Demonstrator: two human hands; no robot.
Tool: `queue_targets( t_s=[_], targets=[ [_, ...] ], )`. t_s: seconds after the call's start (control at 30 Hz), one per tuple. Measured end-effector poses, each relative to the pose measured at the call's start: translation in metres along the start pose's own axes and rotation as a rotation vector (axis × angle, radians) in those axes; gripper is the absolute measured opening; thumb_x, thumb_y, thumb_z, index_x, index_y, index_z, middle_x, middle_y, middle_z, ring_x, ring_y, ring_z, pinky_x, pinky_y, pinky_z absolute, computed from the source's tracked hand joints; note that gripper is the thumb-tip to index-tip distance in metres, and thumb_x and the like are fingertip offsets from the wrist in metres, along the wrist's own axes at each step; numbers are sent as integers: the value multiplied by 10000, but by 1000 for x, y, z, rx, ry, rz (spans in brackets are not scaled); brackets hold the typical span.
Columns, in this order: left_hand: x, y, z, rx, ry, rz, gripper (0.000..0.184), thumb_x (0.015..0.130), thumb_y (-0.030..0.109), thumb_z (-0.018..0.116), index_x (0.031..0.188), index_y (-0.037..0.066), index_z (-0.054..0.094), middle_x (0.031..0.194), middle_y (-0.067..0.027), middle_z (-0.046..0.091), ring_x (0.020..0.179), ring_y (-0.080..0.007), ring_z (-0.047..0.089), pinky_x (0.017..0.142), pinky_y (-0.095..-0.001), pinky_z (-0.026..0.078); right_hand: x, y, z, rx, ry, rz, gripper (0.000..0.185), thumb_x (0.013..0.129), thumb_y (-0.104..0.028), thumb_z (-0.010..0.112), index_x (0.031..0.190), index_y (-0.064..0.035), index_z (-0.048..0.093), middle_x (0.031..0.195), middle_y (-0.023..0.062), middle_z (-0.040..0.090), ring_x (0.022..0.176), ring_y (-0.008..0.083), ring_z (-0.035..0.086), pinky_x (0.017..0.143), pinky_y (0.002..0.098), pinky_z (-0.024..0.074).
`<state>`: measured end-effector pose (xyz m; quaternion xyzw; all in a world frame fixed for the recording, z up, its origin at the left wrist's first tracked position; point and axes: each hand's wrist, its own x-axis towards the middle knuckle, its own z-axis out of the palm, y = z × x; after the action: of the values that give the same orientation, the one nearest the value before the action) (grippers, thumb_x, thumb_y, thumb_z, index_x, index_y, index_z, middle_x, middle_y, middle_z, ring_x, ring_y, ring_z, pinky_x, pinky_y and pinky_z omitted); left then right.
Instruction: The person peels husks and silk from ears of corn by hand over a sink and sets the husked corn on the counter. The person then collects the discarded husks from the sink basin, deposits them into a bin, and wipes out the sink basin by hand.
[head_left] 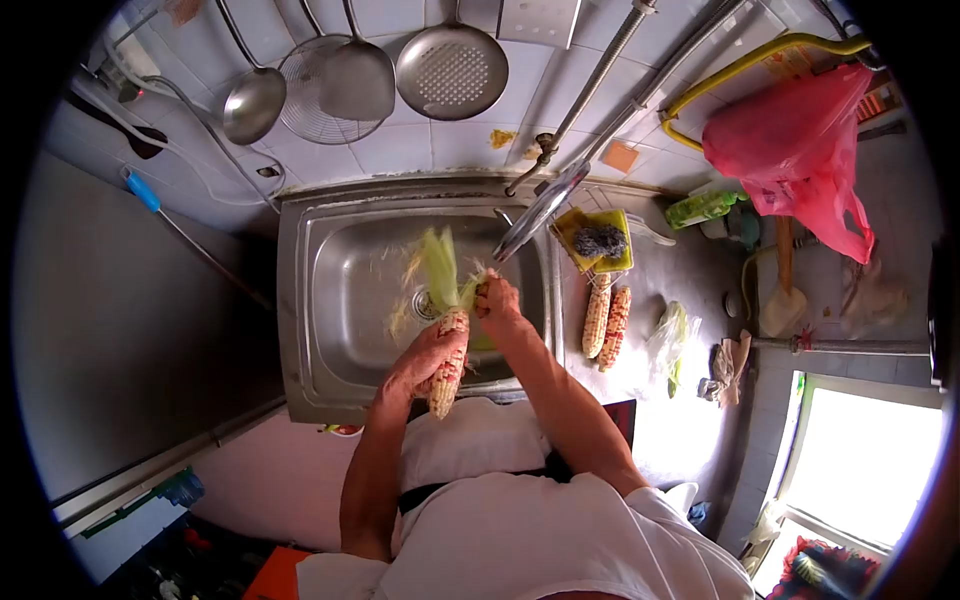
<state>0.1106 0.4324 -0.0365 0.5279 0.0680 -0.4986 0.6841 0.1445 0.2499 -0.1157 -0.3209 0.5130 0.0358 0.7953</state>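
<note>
Over the steel sink (345, 310), my left hand (425, 358) is wrapped round a corn cob (449, 365) with white and red kernels, its bare tip pointing toward my body. Pale green husk (440, 262) stands off the cob's far end. My right hand (498, 303) is closed beside that end, its fingers pinching a strip of husk; the fingertips are partly hidden. Loose silk lies in the basin around the drain (427, 303). Two husked cobs, one pale (596, 318) and one redder (615, 328), lie side by side on the counter to the right.
The faucet (540, 212) reaches over the sink's right side. Beside it, a yellow rack (615, 262) holds a dark scrubber (598, 241). A clear plastic bag (664, 345) lies on the right counter. Ladles and a skimmer (452, 72) hang on the wall; a red bag (790, 130) hangs right.
</note>
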Motion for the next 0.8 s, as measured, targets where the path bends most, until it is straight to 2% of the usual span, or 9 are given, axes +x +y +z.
queue_targets(
  t_s=[0.17, 0.23, 0.27, 0.43, 0.47, 0.57, 0.7, 0.73, 0.8],
  targets=[
    [6, -22, -25, -454, 223, -4, 290, 969, 359, 614, 1061, 85, 604, 765, -57, 629, 598, -157, 642, 467, -301, 533, 2, -2, 5, -538, -284, -340, 344, 953, -422, 691, 1044, -92, 649, 791, 81, 617, 641, 226, 593, 552, 371, 464],
    [21, -35, -37, -311, 409, 136, 331, 983, 384, 575, 1064, 66, 620, 803, -59, 645, 637, -166, 646, 539, -308, 535, -14, -5, 10, -1181, 171, -1287, 449, 912, -434, 723, 1155, -69, 626, 1003, 151, 632, 944, 323, 617, 835, 474, 491],
    [32, -40, -44, -156, 586, 274, 381, 998, 408, 536, 1066, 47, 637, 840, -61, 661, 675, -175, 650, 612, -315, 536, -32, -10, 8, -1146, 90, -1258, 490, 874, -385, 741, 1211, -59, 602, 1203, 193, 571, 1168, 379, 520, 1057, 560, 356],
    [58, -27, -37, -24, 913, 432, 492, 1028, 429, 435, 1047, -7, 664, 933, -109, 685, 797, -212, 658, 752, -337, 501, -137, -4, 11, -1340, -27, -1607, 563, 836, -238, 717, 1346, -76, 542, 1284, 172, 531, 1211, 372, 495, 1173, 587, 245],
    [52, -16, -25, 58, 923, 434, 519, 1028, 440, 416, 1049, -20, 655, 947, -145, 684, 840, -258, 661, 782, -375, 494, -139, 5, 2, -1466, -143, -1548, 638, 833, -209, 700, 1421, -83, 485, 1294, 172, 532, 1233, 351, 492, 1185, 601, 216],
    [55, -9, -15, 44, 793, 480, 543, 1025, 449, 408, 1045, -37, 648, 929, -174, 693, 844, -338, 672, 808, -436, 500, -133, 29, -6, -1489, -346, -1090, 719, 837, -202, 693, 1475, -36, 406, 1248, 227, 555, 1136, 391, 569, 1067, 536, 422],
    [54, -21, -21, 518, 796, 285, 555, 1064, 441, 389, 1075, -46, 654, 1004, -280, 693, 944, -463, 665, 811, -496, 505, -80, 53, -25, -1411, -271, -1057, 713, 859, -191, 678, 1479, -7, 378, 1156, 221, 616, 962, 356, 665, 856, 459, 557],
    [57, -24, -30, 683, 820, 406, 524, 1078, 411, 383, 1091, -31, 664, 1043, -297, 685, 984, -486, 650, 807, -506, 502, -77, 43, -25, -1366, -487, -952, 689, 871, -191, 672, 1467, 7, 388, 1121, 199, 639, 899, 302, 683, 787, 414, 572],
    [54, -22, -41, 747, 811, 593, 443, 1076, 356, 427, 1000, 0, 679, 875, -199, 697, 805, -371, 671, 721, -469, 505, -98, 11, -18, -865, -605, -226, 630, 879, -193, 677, 1422, 19, 438, 1085, 122, 670, 779, 143, 676, 691, 287, 578]
  ],
)
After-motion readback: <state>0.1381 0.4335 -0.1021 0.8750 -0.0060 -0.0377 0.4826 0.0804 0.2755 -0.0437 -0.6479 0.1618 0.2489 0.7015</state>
